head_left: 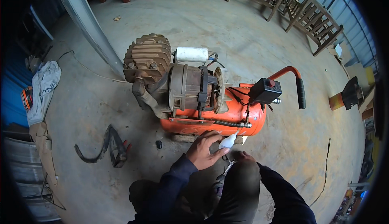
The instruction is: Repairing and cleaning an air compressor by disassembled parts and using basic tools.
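Observation:
My left hand (206,150) is closed around a small white squeeze bottle (227,142) with a thin nozzle. The nozzle points up at the brass-coloured hose fitting (246,125) on the front of an orange air compressor (194,126); whether it touches cannot be told. My right hand (244,157) is low in front of my raised knee, its fingers mostly hidden. Beside it shows a slim metallic thing (229,167), too unclear to name. On top of the tank sit a finned pump head (148,56), an exposed motor (190,87) and a black switch box (265,91).
A black strap or tube (107,145) lies on the concrete floor to the left, near a small black cap (159,144). The compressor's curved handle (300,92) juts out right. Beyond stand a steel post (91,25) and wooden chairs (312,21). A thin dark strip (326,163) lies right.

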Demonstrator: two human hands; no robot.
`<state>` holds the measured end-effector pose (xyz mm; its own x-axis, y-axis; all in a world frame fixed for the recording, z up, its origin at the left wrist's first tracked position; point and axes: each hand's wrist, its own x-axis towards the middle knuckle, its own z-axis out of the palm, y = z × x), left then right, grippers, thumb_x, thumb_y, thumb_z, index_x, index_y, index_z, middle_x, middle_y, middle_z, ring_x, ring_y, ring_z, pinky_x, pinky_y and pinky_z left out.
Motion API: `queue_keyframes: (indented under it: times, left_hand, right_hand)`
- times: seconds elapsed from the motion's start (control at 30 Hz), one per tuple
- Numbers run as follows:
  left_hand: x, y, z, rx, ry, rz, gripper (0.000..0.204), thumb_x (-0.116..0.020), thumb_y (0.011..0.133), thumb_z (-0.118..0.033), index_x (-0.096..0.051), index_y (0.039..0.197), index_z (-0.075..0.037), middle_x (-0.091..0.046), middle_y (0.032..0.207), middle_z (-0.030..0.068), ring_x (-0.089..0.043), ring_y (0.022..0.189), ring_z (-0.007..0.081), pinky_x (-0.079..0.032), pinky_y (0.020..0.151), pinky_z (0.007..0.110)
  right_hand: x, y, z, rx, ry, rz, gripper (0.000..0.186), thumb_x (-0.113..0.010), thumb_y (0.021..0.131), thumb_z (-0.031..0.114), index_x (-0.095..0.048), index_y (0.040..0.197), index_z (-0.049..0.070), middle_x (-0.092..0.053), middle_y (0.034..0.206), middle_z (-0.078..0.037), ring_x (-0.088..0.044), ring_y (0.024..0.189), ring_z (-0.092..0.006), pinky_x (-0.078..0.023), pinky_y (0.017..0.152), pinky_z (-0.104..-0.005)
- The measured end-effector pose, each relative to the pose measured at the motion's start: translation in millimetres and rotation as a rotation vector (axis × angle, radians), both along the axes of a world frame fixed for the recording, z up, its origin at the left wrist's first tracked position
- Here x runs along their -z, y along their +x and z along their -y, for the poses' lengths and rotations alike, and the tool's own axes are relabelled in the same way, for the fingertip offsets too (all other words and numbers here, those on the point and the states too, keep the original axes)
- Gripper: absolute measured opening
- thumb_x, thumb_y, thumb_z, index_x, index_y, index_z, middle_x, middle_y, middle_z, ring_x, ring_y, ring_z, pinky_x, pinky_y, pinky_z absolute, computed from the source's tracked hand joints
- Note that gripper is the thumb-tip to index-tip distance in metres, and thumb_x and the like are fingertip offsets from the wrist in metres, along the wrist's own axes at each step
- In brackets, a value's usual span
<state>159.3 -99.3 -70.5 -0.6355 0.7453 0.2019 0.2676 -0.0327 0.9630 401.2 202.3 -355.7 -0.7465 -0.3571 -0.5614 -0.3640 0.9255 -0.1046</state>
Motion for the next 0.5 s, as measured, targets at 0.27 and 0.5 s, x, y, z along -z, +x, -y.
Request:
queue_keyframes:
  times: [0.27,0.5]
  left_hand:
    - [18.5,-10.2,22.7,0.094,-0.101,-0.02,0.039,-0.075,0.083,-0.03,-0.062,0.1,0.003,-0.064,0.1,0.016,-0.062,0.092,0.0325,-0.049,0.084,0.038]
    - [33.0,-11.3,24.2,0.03,0.006,-0.128,0.041,-0.077,0.082,-0.03,-0.062,0.1,0.003,-0.062,0.096,0.0087,-0.051,0.071,0.0175,-0.041,0.059,0.03]
  right_hand:
    - [-55.6,4.6,85.1,0.512,-0.163,-0.638,0.04,-0.058,0.086,0.026,-0.058,0.122,0.008,-0.056,0.124,-0.01,-0.047,0.119,-0.0336,-0.05,0.089,-0.0467]
    - [18.4,30.6,38.8,0.65,-0.102,-0.417,0.037,-0.059,0.085,0.027,-0.059,0.114,0.004,-0.057,0.119,-0.015,-0.051,0.108,-0.0372,-0.048,0.092,-0.0486]
